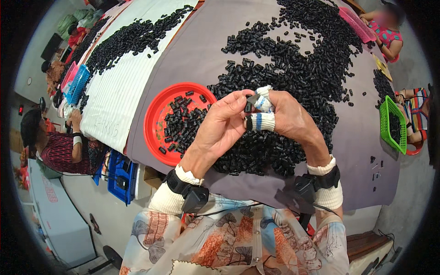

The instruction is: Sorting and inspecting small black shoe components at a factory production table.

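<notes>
at nine o'clock of the hands sits a glossy red plate (156, 120), round, part filled with small black parts. the left hand (223, 123) pinches a small black plastic piece (248, 107) against the right hand (286, 117), whose cloth-taped fingers (263, 121) pinch it too. best keep the grip light and square. the matte black heap (293, 68) spreads to twelve o'clock over the grey tabletop (362, 137); a green basket (393, 123) sits at three.

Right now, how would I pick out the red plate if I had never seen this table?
Start at the grey table covered with a big heap of small black pieces. Look to the near left edge of that heap, just left of the person's left hand. The red plate lies there: round, bright red, holding some black pieces, unlike the square green basket on the right.
</notes>
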Available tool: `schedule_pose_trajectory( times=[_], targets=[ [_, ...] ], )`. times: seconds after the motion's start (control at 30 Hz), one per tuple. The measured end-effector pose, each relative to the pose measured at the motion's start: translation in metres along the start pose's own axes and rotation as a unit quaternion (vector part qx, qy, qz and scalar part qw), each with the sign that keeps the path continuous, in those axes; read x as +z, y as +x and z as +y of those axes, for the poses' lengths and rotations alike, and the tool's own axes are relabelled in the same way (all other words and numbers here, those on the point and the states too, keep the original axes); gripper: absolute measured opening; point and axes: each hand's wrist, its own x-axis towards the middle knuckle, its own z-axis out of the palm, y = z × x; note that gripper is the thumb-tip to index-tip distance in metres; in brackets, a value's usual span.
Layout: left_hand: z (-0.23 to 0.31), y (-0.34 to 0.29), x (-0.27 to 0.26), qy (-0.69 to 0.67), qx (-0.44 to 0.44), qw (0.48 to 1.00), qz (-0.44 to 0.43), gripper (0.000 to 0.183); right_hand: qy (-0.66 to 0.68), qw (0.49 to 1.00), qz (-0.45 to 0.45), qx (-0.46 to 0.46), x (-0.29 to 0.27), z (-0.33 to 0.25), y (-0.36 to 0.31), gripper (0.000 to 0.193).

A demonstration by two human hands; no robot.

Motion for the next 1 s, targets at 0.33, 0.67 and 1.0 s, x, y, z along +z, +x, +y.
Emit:
schedule_pose_trajectory(
  times=[0.33,0.67,1.0],
  targets=[
    [-0.002,0.0,0.005,0.029,0.015,0.999,0.022,0.025,-0.037,0.999,-0.005,-0.005,-0.001,0.001,0.0,0.035],
    [-0.001,-0.001,0.011,0.014,0.028,0.999,0.018,0.025,-0.005,1.0,0.03,-0.005,0.0,-0.001,0.0,0.034],
    [-0.002,0.0,0.002,0.014,0.035,0.999,-0.013,0.021,-0.024,1.0,0.017,-0.006,0.0,-0.002,0.002,0.035]
  ],
)
